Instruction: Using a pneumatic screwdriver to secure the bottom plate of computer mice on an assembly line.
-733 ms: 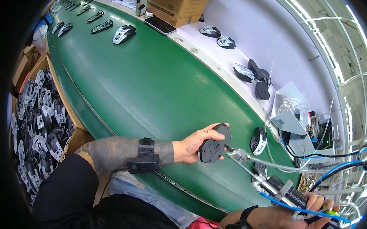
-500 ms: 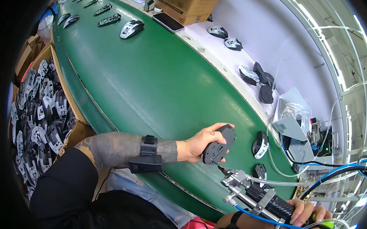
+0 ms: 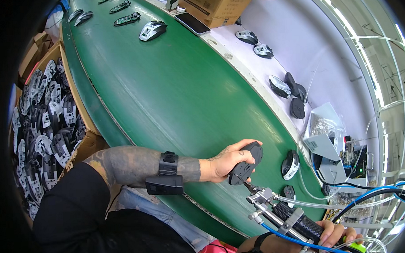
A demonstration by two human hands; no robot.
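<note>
My left hand (image 3: 224, 163) is closed around a dark computer mouse (image 3: 247, 166), its flat underside turned toward the tool. In my right hand (image 3: 333, 234) is a black and silver electric screwdriver (image 3: 299, 220) with hoses and a cable attached, its fingers wrapped round the handle end. The screwdriver's tip (image 3: 246, 182) meets the lower end of the mouse's underside; whether it sits in a screw hole is too small to tell. Beyond the screwdriver, another mouse (image 3: 290, 164) and a partly covered mouse (image 3: 289, 192) lie on the green conveyor belt (image 3: 165, 92).
A carton (image 3: 87, 117) full of mouse shells stands at the left. Farther up the belt are a grey-white mouse (image 3: 153, 30) and circuit-board assemblies (image 3: 127, 19). Along the right ledge lie a phone (image 3: 192, 23), several mouse parts (image 3: 280, 86) and a screw feeder (image 3: 330, 144); hoses hang nearby.
The view has shifted slightly. My left hand and the mouse are a little farther right, and the screwdriver tip stays against the mouse's lower end. Both grips are unchanged.
</note>
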